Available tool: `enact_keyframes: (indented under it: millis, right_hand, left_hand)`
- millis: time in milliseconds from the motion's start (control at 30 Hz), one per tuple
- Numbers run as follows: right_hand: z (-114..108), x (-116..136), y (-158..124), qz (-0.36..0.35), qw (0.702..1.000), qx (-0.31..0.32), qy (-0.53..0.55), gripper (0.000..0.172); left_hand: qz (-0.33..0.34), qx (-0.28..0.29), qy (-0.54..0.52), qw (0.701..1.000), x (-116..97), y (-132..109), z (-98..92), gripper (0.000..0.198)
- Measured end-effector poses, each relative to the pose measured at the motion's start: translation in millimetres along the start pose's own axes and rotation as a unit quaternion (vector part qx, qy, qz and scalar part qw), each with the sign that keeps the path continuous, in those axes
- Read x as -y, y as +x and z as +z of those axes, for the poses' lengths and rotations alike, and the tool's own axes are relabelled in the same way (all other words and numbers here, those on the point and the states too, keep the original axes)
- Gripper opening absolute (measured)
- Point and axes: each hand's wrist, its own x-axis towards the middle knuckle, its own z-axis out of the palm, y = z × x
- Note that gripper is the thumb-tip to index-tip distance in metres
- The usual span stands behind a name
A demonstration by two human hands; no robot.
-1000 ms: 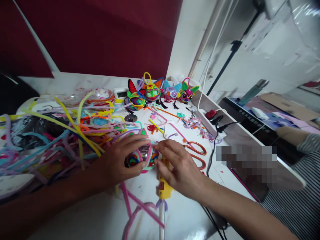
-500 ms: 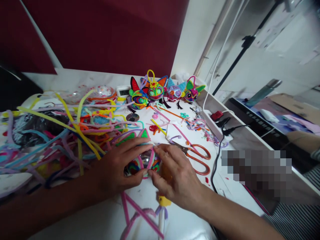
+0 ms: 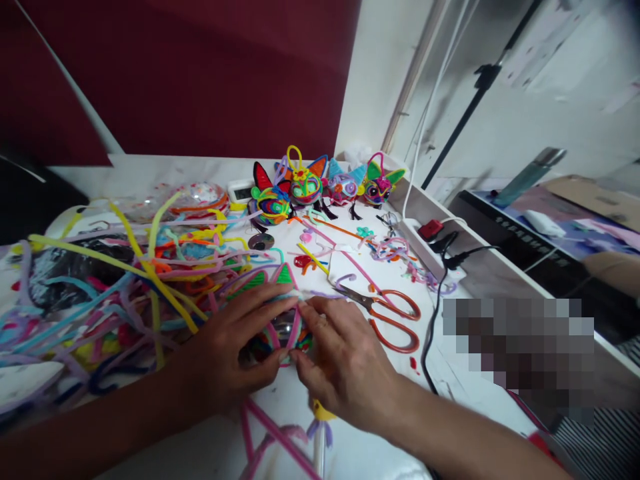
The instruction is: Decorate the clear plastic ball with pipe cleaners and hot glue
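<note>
Between my hands sits a clear ball ornament [image 3: 285,327] decorated with coloured pipe cleaners, with green pointed ears edged in pink and pink strips down its front. My left hand [image 3: 235,347] wraps its left side, fingers over the top and thumb at the bottom front. From the other side my right hand [image 3: 350,353] grips it, thumb near the left thumb. My palms hide much of the ball's sides. Below my hands, pink pipe cleaners [image 3: 280,437] lie on the white table, beside a clear stick with a yellow top [image 3: 323,410].
A tangled heap of pipe cleaners [image 3: 145,287] covers the left side. Orange-handled scissors [image 3: 367,301] lie open at the right. Several finished animal-head ornaments [image 3: 343,185] stand at the back. A power strip [image 3: 425,243] with cables runs along the right edge; another person's striped clothing [image 3: 590,443] shows beyond.
The camera view has shifted slightly. Both hands stay on the ball ornament, with only small finger movement; my right hand covers a little more of its right side.
</note>
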Motion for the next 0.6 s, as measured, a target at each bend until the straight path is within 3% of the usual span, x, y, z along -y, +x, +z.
enact_keyframes:
  millis: [400, 600]
  right_hand:
    - [-4, 8, -5, -0.044, 0.997, -0.014, -0.058, 0.037]
    - [-7, 11, -4, -0.091, 0.986, -0.010, -0.136, 0.031]
  left_hand:
    - [0.054, -0.042, 0.002, 0.998, -6, -12, 3.5, 0.061]
    - [0.069, -0.049, 0.020, 0.996, -6, -12, 3.3, 0.055]
